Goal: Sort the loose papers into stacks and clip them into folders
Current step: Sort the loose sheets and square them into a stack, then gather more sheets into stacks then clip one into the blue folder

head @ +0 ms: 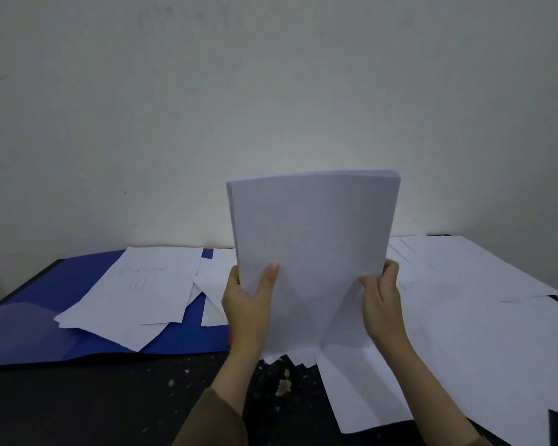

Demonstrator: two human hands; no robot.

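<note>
A thick stack of white paper (313,239) stands upright on its lower edge in the middle of the dark table (116,407). My left hand (248,304) grips its left side, thumb on the front sheet. My right hand (383,300) grips the right side, fingers curled round the edge. The sheets' bottom corners fan out unevenly below my hands. An open blue folder (45,317) lies flat at the left, with several loose sheets (136,291) scattered on it.
More loose white sheets (464,333) cover the right half of the table, reaching its right edge. A pale wall (271,91) rises just behind the table. The worn dark tabletop shows at the front left.
</note>
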